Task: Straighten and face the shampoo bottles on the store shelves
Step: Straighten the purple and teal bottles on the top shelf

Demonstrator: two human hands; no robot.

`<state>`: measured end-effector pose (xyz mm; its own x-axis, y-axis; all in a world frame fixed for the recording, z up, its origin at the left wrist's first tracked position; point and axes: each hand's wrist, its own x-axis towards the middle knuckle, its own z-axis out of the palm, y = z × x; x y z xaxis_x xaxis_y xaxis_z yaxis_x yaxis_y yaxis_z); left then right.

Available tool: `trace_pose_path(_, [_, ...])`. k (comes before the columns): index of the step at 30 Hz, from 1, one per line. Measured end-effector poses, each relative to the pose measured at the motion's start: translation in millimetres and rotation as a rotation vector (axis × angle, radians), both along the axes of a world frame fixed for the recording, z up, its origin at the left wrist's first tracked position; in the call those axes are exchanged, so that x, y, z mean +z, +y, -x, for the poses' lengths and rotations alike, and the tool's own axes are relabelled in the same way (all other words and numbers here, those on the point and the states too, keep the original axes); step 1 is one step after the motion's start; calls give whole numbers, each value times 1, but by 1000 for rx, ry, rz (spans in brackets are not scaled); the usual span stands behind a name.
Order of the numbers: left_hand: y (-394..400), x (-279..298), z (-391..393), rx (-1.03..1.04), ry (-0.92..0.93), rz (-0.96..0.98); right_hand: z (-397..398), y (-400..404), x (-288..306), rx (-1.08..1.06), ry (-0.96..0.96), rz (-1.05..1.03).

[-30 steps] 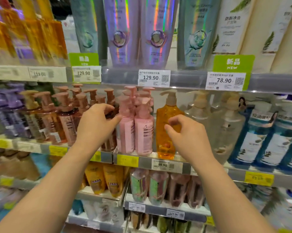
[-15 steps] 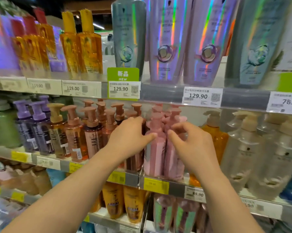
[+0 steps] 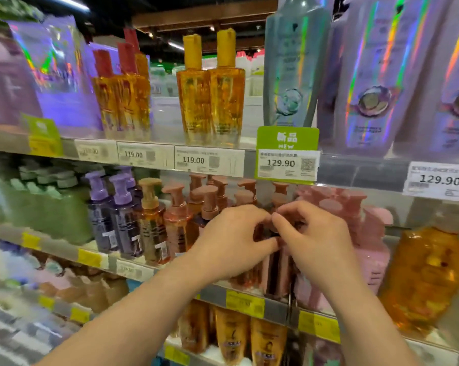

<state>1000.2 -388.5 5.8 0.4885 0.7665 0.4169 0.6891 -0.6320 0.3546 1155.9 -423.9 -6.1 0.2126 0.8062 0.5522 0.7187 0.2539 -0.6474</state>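
The left hand (image 3: 232,240) and the right hand (image 3: 311,239) are brought together at the middle shelf, fingertips almost touching, both curled around the upper part of one dark rose pump bottle (image 3: 274,268) that stands at the front edge of the shelf (image 3: 276,309). Each hand is partly closed, thumb below and fingers above, and the bottle's neck is pinched between them; how firmly it is held cannot be told, since the pump head is hidden behind the fingers. The bottle lies straight ahead of both hands, equally near to each, with its long axis upright, so any facing turn is judged to be a twist about that vertical axis rather than a lift. Its label side cannot be read from here. Just to the left stands the row of copper-brown pump bottles (image 3: 178,223), and beyond them the purple pump bottles (image 3: 112,215) toward the left end of the shelf. Just to the right, touching or nearly so, the pink pump bottles (image 3: 368,249) are crowded, with an amber bottle (image 3: 429,276) further along. The close neighbours on both sides are judged to leave little room for the wrists during the turn
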Motion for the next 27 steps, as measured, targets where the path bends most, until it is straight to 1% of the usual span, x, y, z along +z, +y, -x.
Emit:
trace_pose_path(5, [4, 10, 17, -58, -46, -20, 18, -4, 9, -44, 11, -23])
trace_pose_path(14, [-3, 43, 24, -282, -99, -89, 35, -35, 38, -145, 115, -129])
trace_pose_path(20, [-5, 72, 26, -397, -155, -137, 49, -56, 64, -173, 191, -146])
trace_pose_path(25, [-10, 87, 16, -454, -226, -124, 41, -75, 84, -168, 235, -168])
trace_pose_path(27, [-12, 92, 13, -475, -250, -101, 30, -79, 91, -193, 207, -173])
